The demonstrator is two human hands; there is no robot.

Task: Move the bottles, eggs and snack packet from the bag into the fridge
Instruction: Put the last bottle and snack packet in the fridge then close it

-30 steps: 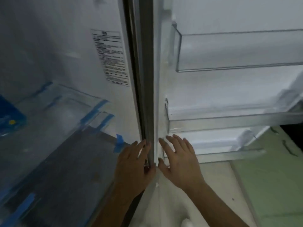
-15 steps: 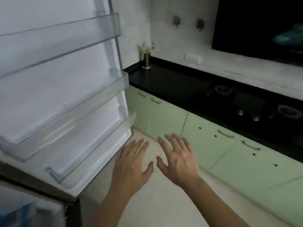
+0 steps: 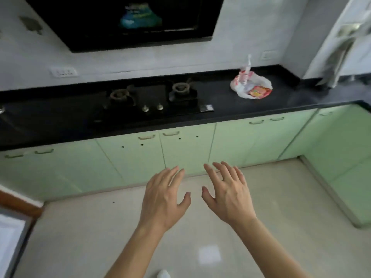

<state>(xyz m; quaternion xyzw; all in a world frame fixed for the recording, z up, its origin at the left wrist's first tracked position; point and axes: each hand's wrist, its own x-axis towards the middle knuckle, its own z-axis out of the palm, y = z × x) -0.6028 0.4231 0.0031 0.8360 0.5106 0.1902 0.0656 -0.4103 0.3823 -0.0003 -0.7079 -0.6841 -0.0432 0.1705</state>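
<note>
A crumpled white plastic bag (image 3: pixel 244 84) with red print lies on the black counter at the right. A red and yellow snack packet (image 3: pixel 259 92) sticks out of its front. No bottles or eggs show. My left hand (image 3: pixel 163 197) and my right hand (image 3: pixel 228 190) hover side by side over the floor, palms down, fingers spread, holding nothing. Both are well short of the counter and the bag. A corner of the fridge door (image 3: pixel 9 237) shows at the lower left edge.
A two-burner gas stove (image 3: pixel 150 97) sits on the black counter (image 3: pixel 230 105) left of the bag. Pale green cabinets (image 3: pixel 186 149) run below and turn along the right side. A dark hood (image 3: pixel 128 21) hangs above. Cream floor tiles (image 3: pixel 281 207) lie ahead.
The view has swung right, from the fridge interior and its door shelves to the counter. My hands left the fridge door edge and stayed open in front of me.
</note>
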